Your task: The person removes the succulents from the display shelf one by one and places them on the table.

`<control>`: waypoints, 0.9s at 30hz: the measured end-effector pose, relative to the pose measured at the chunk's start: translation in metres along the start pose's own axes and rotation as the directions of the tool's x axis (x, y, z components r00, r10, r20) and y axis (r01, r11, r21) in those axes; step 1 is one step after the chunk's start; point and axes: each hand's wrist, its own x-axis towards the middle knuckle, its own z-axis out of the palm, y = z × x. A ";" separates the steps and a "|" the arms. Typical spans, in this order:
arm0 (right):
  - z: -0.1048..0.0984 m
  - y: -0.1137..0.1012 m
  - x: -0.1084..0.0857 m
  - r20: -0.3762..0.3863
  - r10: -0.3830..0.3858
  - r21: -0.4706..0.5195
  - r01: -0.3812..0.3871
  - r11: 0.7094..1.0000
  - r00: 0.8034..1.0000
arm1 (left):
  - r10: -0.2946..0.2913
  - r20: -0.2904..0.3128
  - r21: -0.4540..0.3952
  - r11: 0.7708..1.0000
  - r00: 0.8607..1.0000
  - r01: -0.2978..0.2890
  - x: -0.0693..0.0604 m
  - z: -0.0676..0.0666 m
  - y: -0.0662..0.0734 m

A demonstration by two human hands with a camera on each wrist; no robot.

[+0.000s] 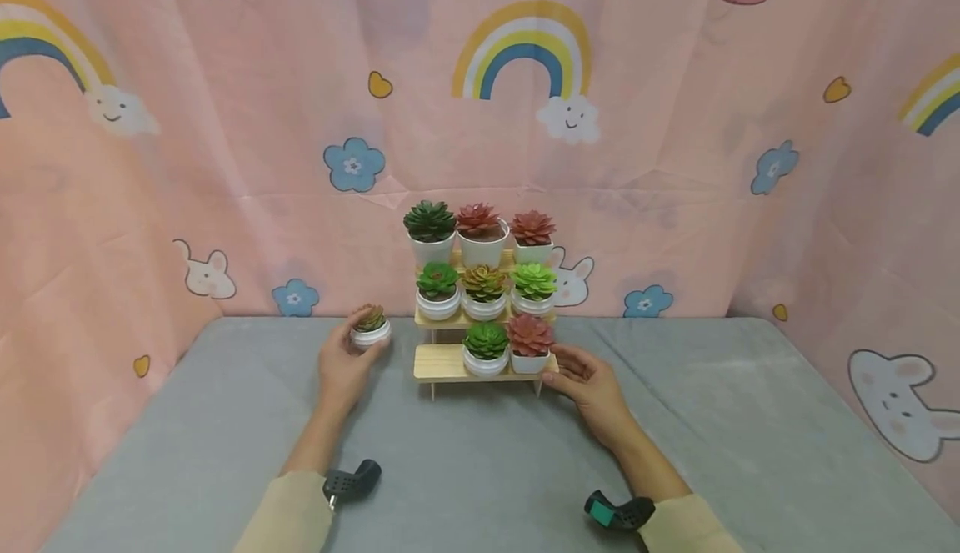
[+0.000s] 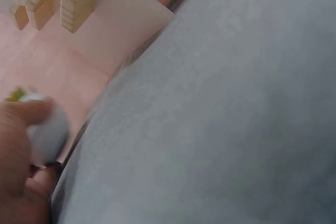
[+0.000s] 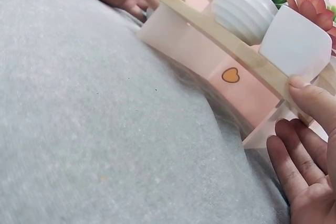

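My left hand [image 1: 343,374] holds a small potted succulent [image 1: 371,337] with brownish-green leaves and a white round pot, left of a tiered wooden plant stand [image 1: 438,364]. In the left wrist view the thumb and fingers press the sides of the white pot [image 2: 50,136]. At the stand's lowest board my right hand [image 1: 596,390] grips the right end. The right wrist view has its thumb on the board's edge and curled fingers below it. Beside that thumb stands a red succulent in a square white pot [image 3: 296,43]. A green succulent [image 1: 486,349] sits left of it.
Three potted succulents, including a yellow-brown one [image 1: 484,290], line the middle tier. Three more, among them a dark green one [image 1: 430,232], stand on top. Grey cloth [image 1: 480,461] covers the table, and a pink patterned curtain [image 1: 660,119] hangs behind.
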 end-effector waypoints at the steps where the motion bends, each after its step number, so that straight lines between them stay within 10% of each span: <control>1: 0.000 0.000 0.000 0.000 0.005 -0.003 -0.005 1.000 1.000 | -0.009 0.028 0.037 0.999 1.000 0.008 0.000 0.000 -0.001; 7: 0.000 0.000 0.000 -0.009 0.021 -0.007 -0.021 1.000 1.000 | -0.032 0.123 0.134 0.991 0.992 0.016 0.001 0.001 -0.002; 27: 0.000 0.000 0.000 -0.007 0.025 0.007 -0.025 1.000 1.000 | -0.083 -0.073 0.048 0.995 0.994 0.087 0.001 -0.001 0.008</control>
